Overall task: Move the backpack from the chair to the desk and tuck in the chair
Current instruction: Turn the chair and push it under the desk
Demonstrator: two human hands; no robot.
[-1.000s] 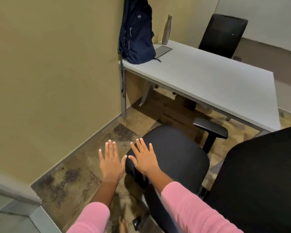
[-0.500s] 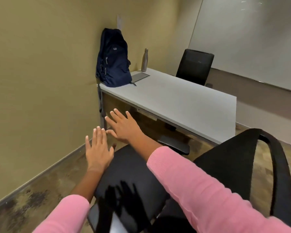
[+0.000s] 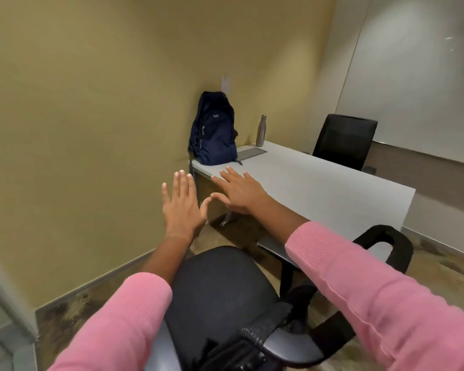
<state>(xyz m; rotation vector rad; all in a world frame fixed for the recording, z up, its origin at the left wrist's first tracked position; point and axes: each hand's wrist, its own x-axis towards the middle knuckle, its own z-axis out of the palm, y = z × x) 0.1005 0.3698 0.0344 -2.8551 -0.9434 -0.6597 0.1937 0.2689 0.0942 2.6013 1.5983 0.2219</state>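
A dark blue backpack (image 3: 213,133) stands upright on the far left corner of the white desk (image 3: 319,194), leaning against the yellow wall. The black office chair (image 3: 220,287) is right below me, its seat bare and its armrest (image 3: 381,245) near the desk's front edge. My left hand (image 3: 181,207) and my right hand (image 3: 239,192) are both held out flat in the air above the chair, fingers spread, holding nothing. They are apart from the backpack and the chair. Pink sleeves cover both forearms.
A metal bottle (image 3: 261,130) and a flat grey pad (image 3: 249,153) lie on the desk beside the backpack. A second black chair (image 3: 344,140) stands behind the desk. The yellow wall runs along the left; patterned carpet covers the floor.
The view has tilted up and pulled back, so the desk and backpack look farther off. Both open hands have risen from seat level to desk height.
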